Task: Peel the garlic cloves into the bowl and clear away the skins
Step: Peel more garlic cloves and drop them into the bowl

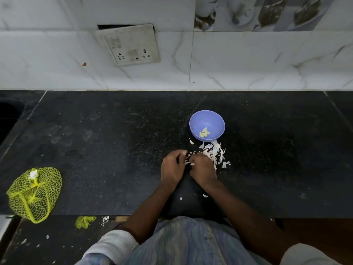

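Left hand: the left hand (172, 167) has its fingers curled, pinching a small white garlic clove (188, 163) from one side.
Right hand: the right hand (203, 169) is curled too and pinches the same clove from the other side. The two hands are close together, almost touching.
Clove: it sits between the fingertips, mostly hidden, so I cannot tell which way its long side points.
Bowl: the small round purple plastic bowl (194, 123) stands on the black stone surface (95, 150), further from the front edge than the hands and a little toward the right edge. A few pale yellow peeled cloves (204, 132) lie inside it.
Nearer hand: the right hand is closer to the bowl, so I think it has the shorter way to drop the clove in.
Skins: a pile of thin white papery skins (214, 152) lies between the right hand and the bowl, touching the bowl's near side.
Net bag: a yellow mesh bag (34, 194) lies well apart, near the front left corner.
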